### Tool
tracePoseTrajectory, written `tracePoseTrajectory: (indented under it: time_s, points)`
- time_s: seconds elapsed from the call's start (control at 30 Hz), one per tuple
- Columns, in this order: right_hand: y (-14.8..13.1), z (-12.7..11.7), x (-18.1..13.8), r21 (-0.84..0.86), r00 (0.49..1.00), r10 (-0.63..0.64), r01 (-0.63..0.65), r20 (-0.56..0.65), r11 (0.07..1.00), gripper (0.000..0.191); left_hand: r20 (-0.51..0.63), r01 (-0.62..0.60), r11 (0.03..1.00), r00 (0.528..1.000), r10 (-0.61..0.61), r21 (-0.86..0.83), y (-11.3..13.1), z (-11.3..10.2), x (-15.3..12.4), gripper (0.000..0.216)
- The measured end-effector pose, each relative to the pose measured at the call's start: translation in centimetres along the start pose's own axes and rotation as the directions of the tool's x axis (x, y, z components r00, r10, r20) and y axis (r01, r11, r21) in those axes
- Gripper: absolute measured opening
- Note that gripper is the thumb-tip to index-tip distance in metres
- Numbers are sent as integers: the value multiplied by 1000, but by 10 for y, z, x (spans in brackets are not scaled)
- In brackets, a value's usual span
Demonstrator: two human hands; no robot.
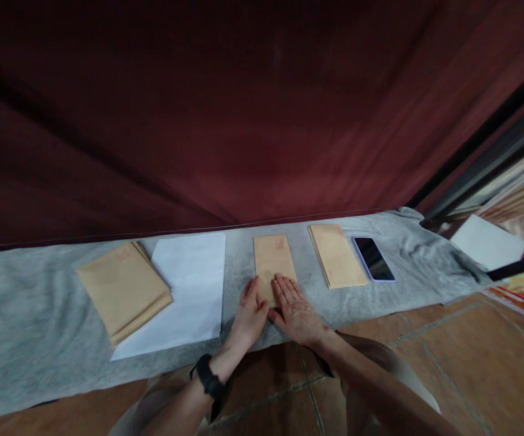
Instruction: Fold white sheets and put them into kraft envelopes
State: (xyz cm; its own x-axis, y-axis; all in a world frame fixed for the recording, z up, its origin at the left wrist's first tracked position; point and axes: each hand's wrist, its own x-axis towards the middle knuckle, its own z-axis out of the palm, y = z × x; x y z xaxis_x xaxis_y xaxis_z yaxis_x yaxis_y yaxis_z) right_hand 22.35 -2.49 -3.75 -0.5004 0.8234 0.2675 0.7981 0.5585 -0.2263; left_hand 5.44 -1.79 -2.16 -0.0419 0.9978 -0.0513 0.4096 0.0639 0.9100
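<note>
A brown paper envelope (271, 251) lies flat on the grey cloth in front of me, with small red print near its far right corner. My right hand (294, 312) rests palm down over its near right part, fingers stretched out flat. Along the near left edge sits my left hand (249, 315), its fingers extended against the envelope and the thumb near its bottom edge. To the right is a small stack of similar envelopes (338, 257). Farther left, larger brown envelopes (123, 287) are piled unevenly, partly covering white paper (196, 290).
A phone (374, 259) with a purple case lies right of the envelope stack. The grey cloth (39, 327) covers a long narrow surface against a dark red curtain (244, 121). Brown floor tiles (471, 357) show below. A white sheet (489, 242) is at far right.
</note>
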Motion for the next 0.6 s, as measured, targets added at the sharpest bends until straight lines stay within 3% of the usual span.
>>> tracePoseTrajectory:
  time_s: [0.13,0.23,0.37,0.47,0.53,0.6]
  points:
    - [0,1,0,20,1000,-18,18,-7,1000,74,13,211,906,975,-222,-366,11,-9,4,67]
    - [-2,2,0,29,1000,-14,15,-7,999,74,52,308,801,943,-329,-513,18,-15,7,68]
    - [-2,-1,5,79,999,45,-44,-9,996,72,135,311,770,949,-285,-557,31,-17,8,55]
    - [4,-11,13,284,989,143,-128,-31,950,67,176,288,707,958,-228,-646,42,-18,9,47]
    - [9,-20,19,559,959,278,-204,-51,804,60,211,301,649,953,-216,-699,47,-20,10,49]
    - [13,-29,26,835,887,462,-232,-29,499,52,268,347,611,938,-221,-711,50,-21,12,52]
